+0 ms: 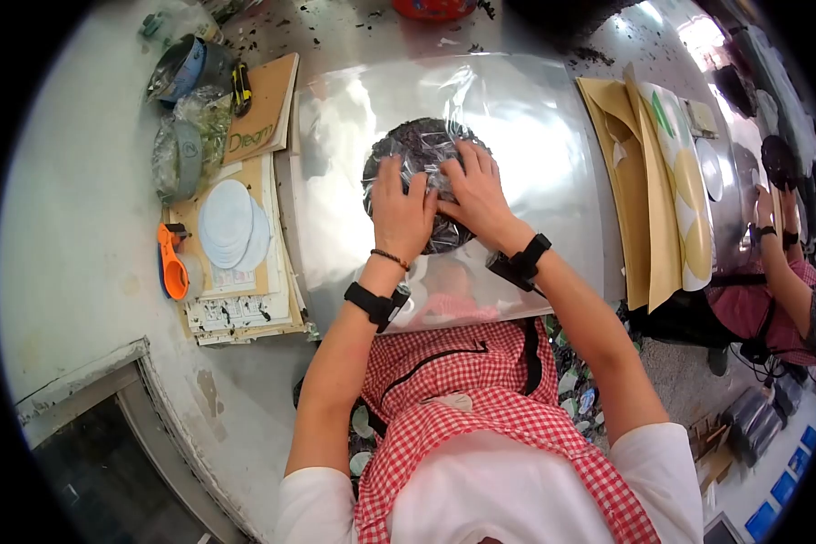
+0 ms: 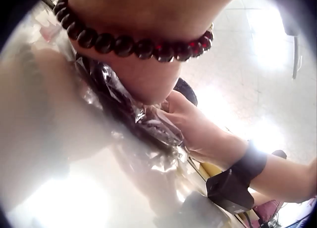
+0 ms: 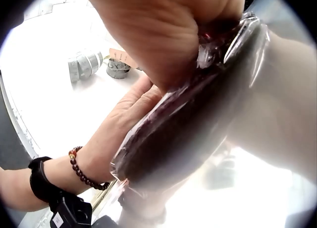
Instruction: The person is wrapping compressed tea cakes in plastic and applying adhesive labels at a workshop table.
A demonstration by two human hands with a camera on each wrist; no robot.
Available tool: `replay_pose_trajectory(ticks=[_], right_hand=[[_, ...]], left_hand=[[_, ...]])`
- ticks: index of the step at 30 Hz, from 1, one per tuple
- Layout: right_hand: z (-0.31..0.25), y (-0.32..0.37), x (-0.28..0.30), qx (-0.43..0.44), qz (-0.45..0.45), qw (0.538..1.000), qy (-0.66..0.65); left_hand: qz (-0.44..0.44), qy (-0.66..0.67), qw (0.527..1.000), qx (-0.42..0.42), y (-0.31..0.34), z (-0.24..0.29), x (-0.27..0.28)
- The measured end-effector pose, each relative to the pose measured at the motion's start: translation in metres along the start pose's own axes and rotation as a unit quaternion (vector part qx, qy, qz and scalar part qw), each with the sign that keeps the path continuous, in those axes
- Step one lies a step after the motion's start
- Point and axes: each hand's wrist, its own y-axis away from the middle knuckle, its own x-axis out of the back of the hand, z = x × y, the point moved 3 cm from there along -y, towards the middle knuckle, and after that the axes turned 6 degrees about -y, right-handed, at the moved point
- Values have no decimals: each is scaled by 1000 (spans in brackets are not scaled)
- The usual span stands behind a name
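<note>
A dark round disc is found near the middle of a large sheet of clear film, which is spread on the bench. The disc's upper face is covered by film that is creased and gathered there.

Both hands are laid on that face, side by side and touching. The left hand is spread, with its fingers nearly straight, and the film is pressed down by it on the near left part of the disc. The right hand is likewise flattened, with the fingers stretched toward the far edge. Nothing is clenched by either hand; whether a fold is pinched beneath the thumbs cannot be told. In the right wrist view the disc is shown edge-on and sheathed in film, with the left hand set against its rim.

The wrapping is judged to be about midway. The disc is covered and the film is held down on it. Most of the sheet, however, is left flat and ungathered around the disc, and no seal or label is seen on the wrap.

To the left, a stack of white paper rounds, an orange tool and rolls are kept. Brown paper sheets are laid at the right.
</note>
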Motion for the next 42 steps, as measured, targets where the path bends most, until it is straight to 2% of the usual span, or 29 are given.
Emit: replay_pose_trajectory(ticks=[1,2,3,4,5,6,7,8,10,12,13,14,16,18,20,22,24,26,27,28,30,32,33,34,35,36,38,40,42], right_hand=[[7,0,-7,-40,-61,990,-120],[12,2,-14,-80,-120,961,-236],[15,-1,-14,-78,-119,961,-235],[16,-1,-14,-97,-165,953,-234],[18,-2,-17,-115,-210,943,-231],[18,-9,-12,-114,-210,943,-230],[12,-20,2,-28,-173,975,-139],[6,-26,11,58,-133,988,-46],[14,-30,1,81,-113,990,-25],[23,-35,-4,34,-136,971,-194],[25,-35,-3,-10,-178,949,-260],[28,-35,-4,-8,-176,950,-259],[33,-35,-13,13,-201,932,-301],[38,-35,-14,35,-193,935,-296],[38,-32,-17,72,-212,934,-279],[33,-31,-13,73,-180,939,-284],[35,-37,-7,-75,-19,938,-339],[36,-37,-9,-52,-53,939,-336],[35,-36,-11,-20,-132,942,-308],[35,-35,-14,12,-211,938,-276],[36,-33,-15,22,-215,938,-273],[37,-31,-14,30,-168,945,-279],[33,-31,-13,28,-168,945,-279],[31,-33,-10,-17,-119,942,-313],[33,-36,-7,-59,-68,934,-345],[34,-36,-8,-59,-69,934,-345],[33,-33,-12,26,-153,962,-225],[33,-32,-17,46,-155,967,-197],[31,-24,-21,54,-158,971,-172]], left_hand=[[-12,116,992,41,2,-2,-5],[-24,232,969,80,6,-4,-10],[-74,247,957,129,5,-5,-9],[-73,248,957,128,2,-6,-3],[-117,183,972,88,-3,-6,-1],[-160,117,979,48,-8,-7,1],[-34,72,996,-37,-18,-9,13],[-34,73,996,-36,-21,-16,7],[-33,146,986,-80,-20,-23,-5],[-43,202,976,-68,-17,-25,-5],[-106,229,968,-15,-15,-27,-6],[-169,254,952,38,-15,-28,-8],[-161,249,953,58,-24,-28,-4],[-11,104,993,-51,-38,-23,12],[9,83,993,-83,-48,-25,14],[-80,261,959,-74,-40,-34,-15],[-82,264,959,-61,-36,-38,-22],[-130,305,944,-14,-33,-40,-25],[-73,327,942,19,-35,-41,-19],[-76,327,942,18,-37,-40,-18],[-10,398,912,100,-44,-41,-13],[-4,392,916,85,-44,-44,-18],[-89,378,921,33,-44,-46,-23],[-172,361,916,-19,-42,-44,-28],[-188,333,924,9,-33,-43,-28],[-189,332,924,9,-32,-41,-28],[-167,291,941,-33,-29,-36,-24],[-165,311,936,-8,-27,-23,-5],[-153,347,919,105,-20,-12,2]])
